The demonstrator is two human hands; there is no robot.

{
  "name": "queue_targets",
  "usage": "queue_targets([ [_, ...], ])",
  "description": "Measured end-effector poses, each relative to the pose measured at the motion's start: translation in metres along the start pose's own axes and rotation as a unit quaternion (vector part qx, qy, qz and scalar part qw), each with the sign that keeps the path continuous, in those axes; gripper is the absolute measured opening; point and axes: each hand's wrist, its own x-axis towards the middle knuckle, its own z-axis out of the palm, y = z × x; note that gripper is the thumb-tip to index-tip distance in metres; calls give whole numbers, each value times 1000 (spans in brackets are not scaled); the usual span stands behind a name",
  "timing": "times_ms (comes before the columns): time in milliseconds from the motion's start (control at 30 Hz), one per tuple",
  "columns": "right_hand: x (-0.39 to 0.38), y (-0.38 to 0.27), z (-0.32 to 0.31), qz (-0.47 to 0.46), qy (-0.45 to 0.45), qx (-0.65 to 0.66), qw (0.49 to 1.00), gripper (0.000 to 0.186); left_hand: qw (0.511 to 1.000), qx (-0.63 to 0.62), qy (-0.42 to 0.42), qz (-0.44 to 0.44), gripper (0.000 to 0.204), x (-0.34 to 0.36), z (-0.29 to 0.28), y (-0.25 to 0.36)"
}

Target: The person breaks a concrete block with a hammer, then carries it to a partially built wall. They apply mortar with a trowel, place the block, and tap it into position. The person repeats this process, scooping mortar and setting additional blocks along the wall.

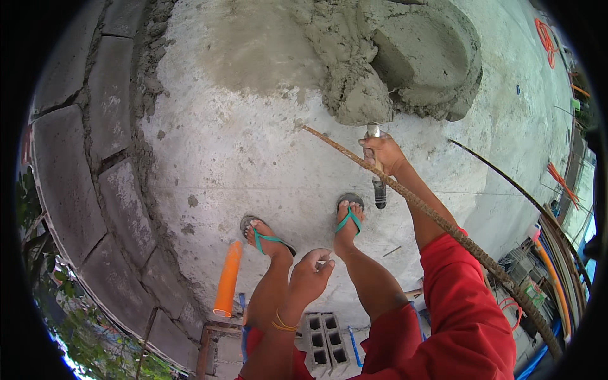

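My right hand (385, 155) grips a hand tool with a metal upper part and a dark lower end (380, 193); its top meets a big mound of wet grey mortar (427, 60). A long rusty rebar (443, 228) slants across just beside and below that hand. My left hand (311, 273) hangs between my legs, fingers loosely bent and apart from the thumb, holding nothing I can see. My sandaled feet stand on the pale concrete slab (209, 158) below the mortar.
Concrete blocks (111, 101) line the left edge. An orange pipe (227, 278) and hollow blocks (326, 342) lie near my legs. A dark curved bar (506, 183), orange hose coils (546, 44) and piled pipes (551, 272) are on the right, foliage at lower left.
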Motion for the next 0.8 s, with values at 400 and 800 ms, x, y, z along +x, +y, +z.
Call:
queue_targets([
  [400,-274,-67,-17,43,65,-217,973,19,943,-222,241,62,29,-244,-6,-59],
  [800,-474,-34,121,131,-94,-571,805,26,792,-255,521,-189,28,-532,66,-250],
])
